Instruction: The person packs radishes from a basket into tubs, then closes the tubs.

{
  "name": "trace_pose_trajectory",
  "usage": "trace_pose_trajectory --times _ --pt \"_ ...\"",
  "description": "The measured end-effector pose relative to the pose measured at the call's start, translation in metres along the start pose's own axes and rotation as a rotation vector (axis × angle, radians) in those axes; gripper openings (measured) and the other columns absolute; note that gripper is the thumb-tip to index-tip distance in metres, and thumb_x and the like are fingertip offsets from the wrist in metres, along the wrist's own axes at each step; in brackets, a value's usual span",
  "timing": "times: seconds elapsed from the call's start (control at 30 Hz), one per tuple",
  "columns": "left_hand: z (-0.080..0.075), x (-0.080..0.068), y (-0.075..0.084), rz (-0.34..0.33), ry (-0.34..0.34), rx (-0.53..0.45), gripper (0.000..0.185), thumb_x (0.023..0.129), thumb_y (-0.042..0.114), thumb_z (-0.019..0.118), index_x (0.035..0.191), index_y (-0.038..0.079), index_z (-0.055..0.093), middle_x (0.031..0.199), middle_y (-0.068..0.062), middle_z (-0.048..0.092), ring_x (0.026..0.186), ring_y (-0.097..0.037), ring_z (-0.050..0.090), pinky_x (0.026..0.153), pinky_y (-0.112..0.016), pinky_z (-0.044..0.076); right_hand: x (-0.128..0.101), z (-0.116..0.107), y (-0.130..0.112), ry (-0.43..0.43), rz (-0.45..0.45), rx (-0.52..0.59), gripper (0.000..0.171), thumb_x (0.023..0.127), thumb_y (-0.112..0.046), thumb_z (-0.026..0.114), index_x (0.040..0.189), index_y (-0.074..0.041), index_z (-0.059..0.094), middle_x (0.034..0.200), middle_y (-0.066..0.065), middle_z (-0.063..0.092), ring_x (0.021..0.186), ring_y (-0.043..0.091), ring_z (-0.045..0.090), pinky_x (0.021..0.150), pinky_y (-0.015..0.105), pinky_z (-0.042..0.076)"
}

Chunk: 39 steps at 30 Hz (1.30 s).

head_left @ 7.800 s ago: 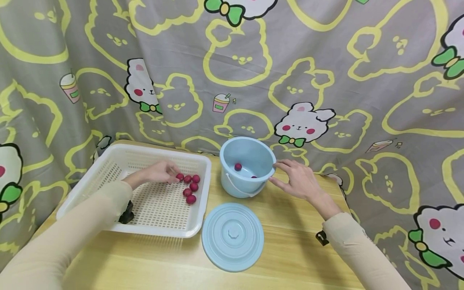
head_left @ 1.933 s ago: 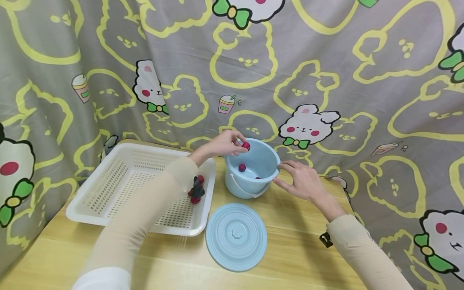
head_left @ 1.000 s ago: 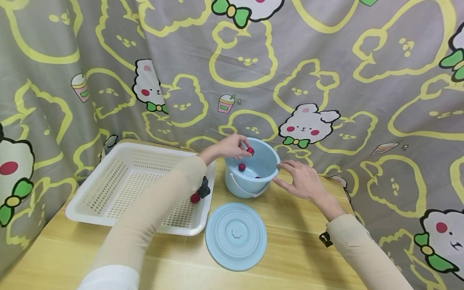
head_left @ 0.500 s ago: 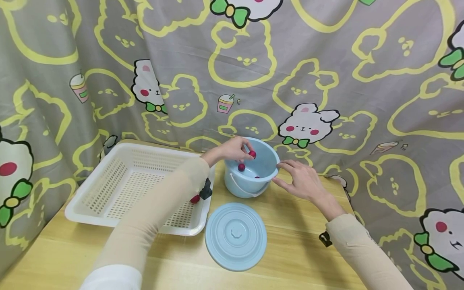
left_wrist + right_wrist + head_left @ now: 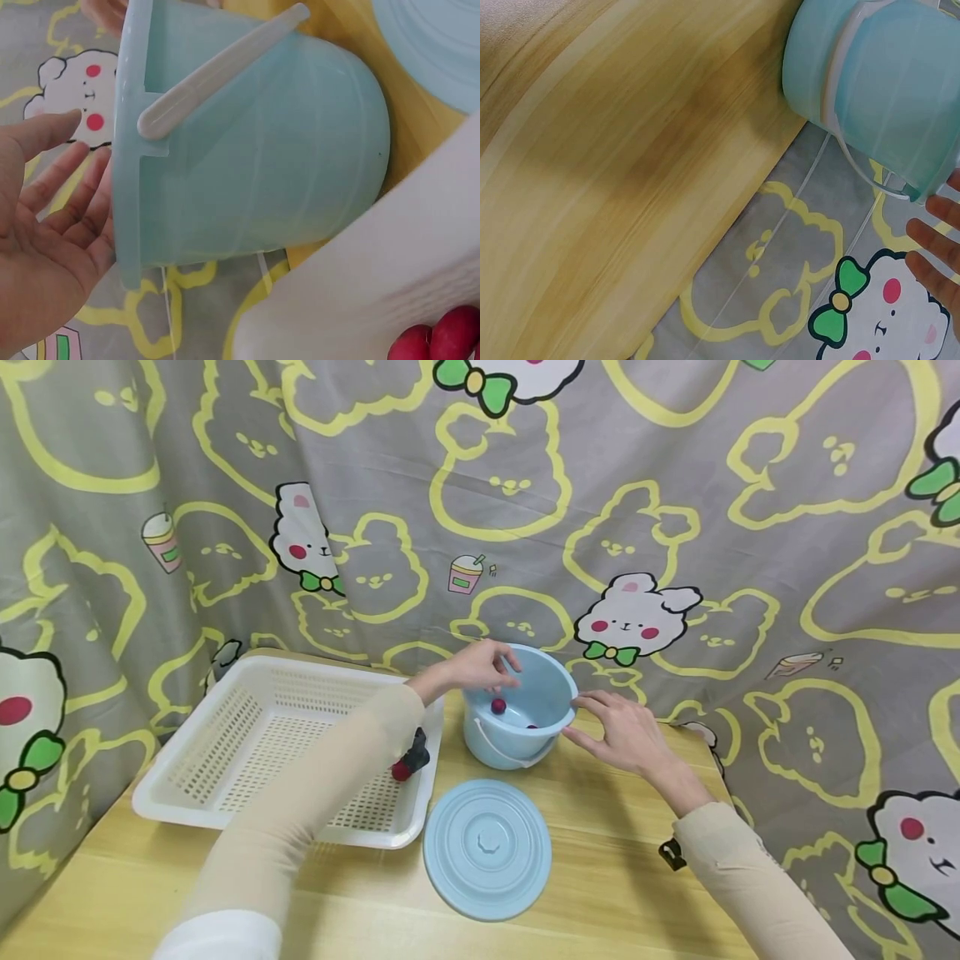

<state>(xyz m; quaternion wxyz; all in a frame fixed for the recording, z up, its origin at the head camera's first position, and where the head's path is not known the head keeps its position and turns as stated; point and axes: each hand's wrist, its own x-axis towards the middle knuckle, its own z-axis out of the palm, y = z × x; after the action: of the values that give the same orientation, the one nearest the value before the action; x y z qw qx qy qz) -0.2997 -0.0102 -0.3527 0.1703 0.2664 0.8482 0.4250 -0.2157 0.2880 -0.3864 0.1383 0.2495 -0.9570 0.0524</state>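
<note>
My left hand [image 5: 482, 666] hovers over the near-left rim of a light blue bucket [image 5: 497, 748], fingers loosely spread with nothing between them. The left wrist view shows its palm and fingers beside the bucket's rim. Inside the bucket lies a small round red ball [image 5: 498, 706]; another ball [image 5: 532, 727] just peeks over the near rim. On the opposite side, my right hand [image 5: 626, 735] touches the rim with extended fingertips and thumb. A white perforated basket [image 5: 180, 816] at the left contains more red balls [image 5: 454, 337], partly hidden by the left wrist and its dark camera.
A round blue lid [image 5: 487, 881] lies flat on the wooden table [image 5: 600, 893], in front of the bucket. The bucket's white handle [image 5: 225, 67] hangs down. Behind the table hangs a grey patterned curtain [image 5: 517, 468]. A small black object [image 5: 672, 853] shows at the right wrist.
My left hand carried a red ball from the basket to the bucket, lowered it and let it go; its fingers have since spread. The right hand has stayed at the rim.
</note>
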Motion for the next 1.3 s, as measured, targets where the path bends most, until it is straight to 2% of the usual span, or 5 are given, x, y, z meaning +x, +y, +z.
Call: trace_pose_trajectory --times 0.43,0.73,1.07,1.17,1.3 --pt "-0.011 -0.018 0.001 0.075 -0.027 -0.002 0.032 0.097 0.019 0.074 0.125 0.003 0.07 0.1 -0.012 0.073 0.089 -0.027 0.074 0.077 -0.025 0.059 0.0 0.0 0.0 0.012 -0.005 0.004 0.058 0.093 -0.059 0.072 0.133 -0.016 0.073 0.136 0.011 0.072 0.119 0.037 0.072 0.08 0.053 0.063" --pt "-0.026 -0.036 -0.003 0.091 0.005 0.028 0.03 0.097 0.023 0.075 0.123 0.008 0.072 0.101 -0.011 0.075 0.088 -0.018 0.073 0.076 -0.025 0.059 0.0 0.001 0.0 0.003 0.002 0.008 0.058 0.094 -0.058 0.072 0.133 -0.016 0.072 0.137 0.012 0.071 0.121 0.039 0.071 0.083 0.057 0.063" --pt "-0.04 -0.058 -0.016 0.09 0.043 -0.002 0.03 0.096 0.018 0.075 0.122 0.005 0.071 0.098 -0.012 0.076 0.085 -0.022 0.076 0.077 -0.028 0.061 0.0 0.001 0.0 0.017 -0.002 0.008 0.058 0.093 -0.059 0.073 0.132 -0.016 0.073 0.137 0.012 0.072 0.121 0.038 0.071 0.082 0.055 0.063" --pt "-0.043 -0.064 -0.022 0.075 0.053 -0.012 0.03 0.096 0.018 0.075 0.123 0.004 0.071 0.101 -0.013 0.077 0.084 -0.017 0.075 0.079 -0.033 0.063 -0.001 0.002 0.0 0.02 -0.007 0.004 0.058 0.093 -0.058 0.073 0.132 -0.015 0.073 0.136 0.012 0.072 0.121 0.038 0.071 0.082 0.056 0.063" --pt "-0.048 -0.074 -0.028 0.066 0.057 -0.036 0.032 0.097 0.016 0.074 0.124 0.0 0.069 0.104 -0.018 0.077 0.087 -0.027 0.076 0.085 -0.048 0.064 0.0 0.002 0.001 0.031 -0.015 0.001 0.059 0.092 -0.058 0.074 0.132 -0.015 0.073 0.135 0.012 0.072 0.12 0.038 0.072 0.082 0.055 0.063"
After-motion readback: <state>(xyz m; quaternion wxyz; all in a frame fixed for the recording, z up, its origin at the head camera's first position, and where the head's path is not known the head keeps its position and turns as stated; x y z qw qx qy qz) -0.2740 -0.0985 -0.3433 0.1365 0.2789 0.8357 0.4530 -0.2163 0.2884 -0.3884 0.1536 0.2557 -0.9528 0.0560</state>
